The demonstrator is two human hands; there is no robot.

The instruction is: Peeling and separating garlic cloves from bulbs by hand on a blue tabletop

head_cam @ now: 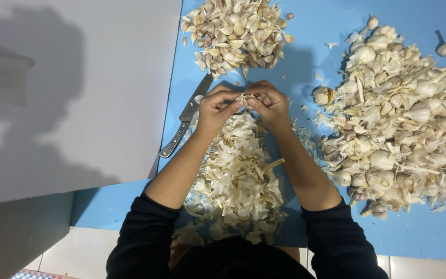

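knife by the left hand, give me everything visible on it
The knife lies flat on the blue mat, running diagonally: dark textured handle toward the lower left, grey metal blade pointing up and right toward the pile of separated cloves. The handle end sits near the edge of the white board. The left hand is just right of the blade and covers part of it; neither hand has a grip on it.

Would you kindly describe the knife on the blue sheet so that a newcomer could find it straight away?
Start at the blue sheet and go to its left edge, where it meets the grey board. There, just left of the left hand and below the pile of separated cloves, lies the knife. It is the only metal thing there, slanted, its dark textured handle toward the person.
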